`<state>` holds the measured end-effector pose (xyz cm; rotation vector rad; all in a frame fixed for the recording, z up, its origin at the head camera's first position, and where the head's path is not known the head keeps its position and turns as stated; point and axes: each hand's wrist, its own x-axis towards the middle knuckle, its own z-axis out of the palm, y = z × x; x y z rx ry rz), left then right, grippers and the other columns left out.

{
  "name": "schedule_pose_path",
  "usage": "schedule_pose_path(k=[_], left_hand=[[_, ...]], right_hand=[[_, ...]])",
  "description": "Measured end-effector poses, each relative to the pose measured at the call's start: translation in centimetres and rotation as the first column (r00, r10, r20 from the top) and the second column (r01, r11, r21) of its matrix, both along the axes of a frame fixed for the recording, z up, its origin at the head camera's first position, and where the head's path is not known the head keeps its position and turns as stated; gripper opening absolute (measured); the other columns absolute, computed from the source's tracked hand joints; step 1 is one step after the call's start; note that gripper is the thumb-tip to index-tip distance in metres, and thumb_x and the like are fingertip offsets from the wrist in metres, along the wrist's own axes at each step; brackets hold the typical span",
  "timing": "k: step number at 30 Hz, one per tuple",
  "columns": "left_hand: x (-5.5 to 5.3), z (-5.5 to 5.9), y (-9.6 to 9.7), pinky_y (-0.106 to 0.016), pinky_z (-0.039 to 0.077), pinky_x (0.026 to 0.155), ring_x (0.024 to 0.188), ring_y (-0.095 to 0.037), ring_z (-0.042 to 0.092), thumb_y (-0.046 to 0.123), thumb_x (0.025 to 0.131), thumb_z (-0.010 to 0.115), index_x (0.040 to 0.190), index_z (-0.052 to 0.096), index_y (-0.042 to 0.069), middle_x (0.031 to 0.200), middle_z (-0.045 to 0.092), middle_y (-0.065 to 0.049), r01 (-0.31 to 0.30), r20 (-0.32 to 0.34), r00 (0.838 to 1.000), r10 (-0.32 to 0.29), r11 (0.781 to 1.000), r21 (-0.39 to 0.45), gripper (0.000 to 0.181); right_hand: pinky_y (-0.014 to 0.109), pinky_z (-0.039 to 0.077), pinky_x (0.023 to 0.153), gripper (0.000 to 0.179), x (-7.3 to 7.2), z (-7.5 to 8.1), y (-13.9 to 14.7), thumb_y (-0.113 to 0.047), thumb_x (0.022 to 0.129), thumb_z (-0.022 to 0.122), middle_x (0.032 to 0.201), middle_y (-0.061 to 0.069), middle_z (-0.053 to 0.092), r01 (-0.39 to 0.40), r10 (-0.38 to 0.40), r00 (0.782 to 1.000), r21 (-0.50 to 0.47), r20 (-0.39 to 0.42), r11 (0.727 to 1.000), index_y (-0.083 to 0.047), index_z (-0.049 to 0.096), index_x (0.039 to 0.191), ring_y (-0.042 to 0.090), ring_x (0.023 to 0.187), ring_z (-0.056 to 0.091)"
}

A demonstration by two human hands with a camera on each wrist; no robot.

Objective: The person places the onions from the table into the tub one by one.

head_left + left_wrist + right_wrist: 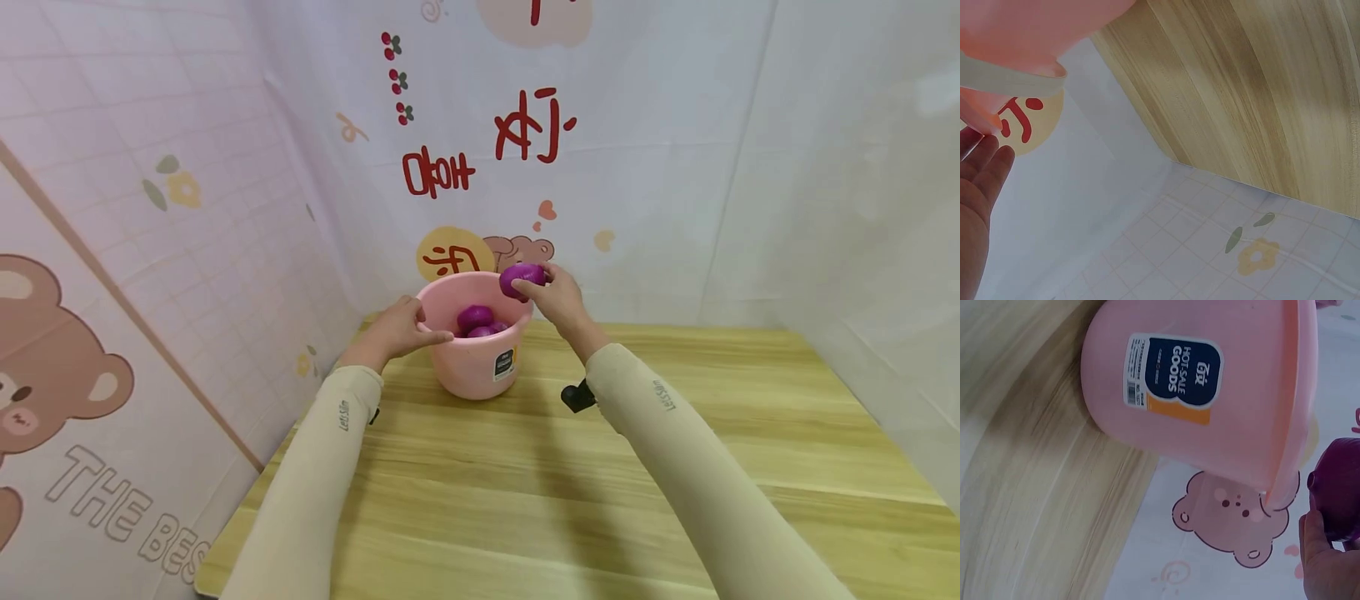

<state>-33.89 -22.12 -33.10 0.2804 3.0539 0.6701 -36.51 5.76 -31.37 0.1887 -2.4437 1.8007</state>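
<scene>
A pink plastic bucket stands upright near the table's back edge, with several purple onions inside; the lower ones are partly hidden by the wall. My left hand holds the bucket's left rim, thumb along the front of it. In the left wrist view, fingertips of the left hand touch the rim. My right hand grips a purple onion above the bucket's right rim. The right wrist view shows this onion at its right edge, beside the bucket.
A pale handle hangs on the bucket's side. The wood-grain table reaches toward me and to the right. White printed cloth closes off the back, and a bear-patterned cloth hangs along the left.
</scene>
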Motion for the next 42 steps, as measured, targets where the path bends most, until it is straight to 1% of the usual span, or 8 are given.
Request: schedule_pose_path(k=[4, 12, 19, 24, 27, 32, 38, 42], left_hand=[[0.0, -0.1, 0.2, -0.037, 0.042, 0.078, 0.090, -0.022, 0.046, 0.078, 0.057, 0.058, 0.109, 0.049, 0.005, 0.105, 0.042, -0.005, 0.010, -0.008, 1.000, -0.010, 1.000, 0.003, 0.090], [-0.1, -0.1, 0.0, -0.036, 0.042, 0.076, 0.089, -0.021, 0.047, 0.080, 0.056, 0.056, 0.110, 0.050, 0.005, 0.104, 0.042, -0.004, 0.007, -0.017, 1.000, -0.008, 0.999, -0.033, 0.092], [-0.1, 0.5, 0.5, -0.036, 0.043, 0.072, 0.086, -0.022, 0.048, 0.077, 0.058, 0.059, 0.107, 0.051, 0.005, 0.102, 0.043, -0.005, 0.018, 0.000, 1.000, -0.018, 0.999, -0.039, 0.087], [-0.2, 1.0, 0.1, -0.040, 0.044, 0.075, 0.092, -0.025, 0.049, 0.076, 0.066, 0.053, 0.109, 0.051, 0.006, 0.113, 0.043, -0.009, 0.009, -0.023, 1.000, -0.009, 1.000, -0.017, 0.083], [-0.1, 0.9, -1.0, -0.045, 0.042, 0.082, 0.100, -0.029, 0.048, 0.072, 0.076, 0.044, 0.113, 0.049, 0.006, 0.126, 0.038, -0.013, -0.019, -0.093, 0.996, 0.018, 1.000, -0.006, 0.076], [0.6, 0.0, -3.8, -0.052, 0.033, 0.092, 0.115, -0.039, 0.039, 0.054, 0.090, 0.041, 0.122, 0.045, 0.003, 0.135, 0.030, -0.020, -0.075, -0.175, 0.982, 0.069, 0.997, -0.029, 0.061], [1.7, -3.1, -6.2, -0.060, 0.015, 0.098, 0.128, -0.045, 0.015, 0.053, 0.089, 0.045, 0.136, 0.031, -0.002, 0.140, 0.019, -0.029, -0.091, -0.152, 0.986, 0.063, 0.978, -0.186, 0.073], [2.2, -5.6, -6.5, -0.064, 0.000, 0.097, 0.131, -0.045, -0.002, 0.064, 0.082, 0.046, 0.142, 0.019, 0.002, 0.145, 0.006, -0.027, -0.082, -0.108, 0.992, 0.057, 0.968, -0.239, 0.091]], right_hand=[[0.037, 0.040, 0.092, 0.072, 0.2, -0.3, -0.4, -0.036, 0.079, 0.069, 0.130, 0.010, 0.046, -0.022, 0.022, 1.000, -0.015, 0.015, 1.000, -0.009, 0.036, 0.137, 0.023, 0.113, 0.047], [0.044, 0.036, 0.095, 0.078, 0.2, -0.2, 0.5, -0.045, 0.078, 0.067, 0.137, 0.011, 0.038, 0.001, -0.003, 1.000, 0.071, 0.026, 0.997, -0.015, 0.032, 0.140, 0.027, 0.124, 0.037], [0.044, 0.035, 0.095, 0.078, 0.4, 0.0, 3.7, -0.050, 0.078, 0.064, 0.138, 0.010, 0.038, 0.036, -0.040, 0.999, 0.095, 0.033, 0.995, -0.015, 0.033, 0.140, 0.026, 0.124, 0.037], [0.045, 0.036, 0.094, 0.074, 1.3, -0.3, 7.5, -0.049, 0.083, 0.058, 0.139, 0.013, 0.036, 0.047, -0.052, 0.998, 0.199, 0.020, 0.979, -0.013, 0.030, 0.141, 0.028, 0.123, 0.038], [0.048, 0.036, 0.092, 0.074, 1.8, -1.4, 10.5, -0.049, 0.086, 0.053, 0.139, 0.018, 0.034, 0.062, -0.057, 0.998, 0.346, -0.024, 0.936, -0.008, 0.027, 0.142, 0.032, 0.122, 0.038], [0.056, 0.029, 0.093, 0.073, 3.0, -4.5, 16.1, -0.047, 0.090, 0.046, 0.135, 0.030, 0.030, 0.102, -0.051, 0.993, 0.575, -0.105, 0.812, 0.004, 0.025, 0.139, 0.045, 0.120, 0.032], [0.065, 0.019, 0.091, 0.079, 5.7, -9.6, 22.1, -0.051, 0.090, 0.044, 0.132, 0.038, 0.023, 0.124, -0.043, 0.991, 0.773, -0.125, 0.622, 0.006, 0.022, 0.139, 0.053, 0.119, 0.023], [0.072, 0.002, 0.088, 0.089, 6.9, -12.2, 24.3, -0.063, 0.085, 0.040, 0.138, 0.038, 0.011, 0.099, -0.065, 0.995, 0.831, -0.076, 0.548, -0.004, 0.011, 0.144, 0.055, 0.123, 0.011]])
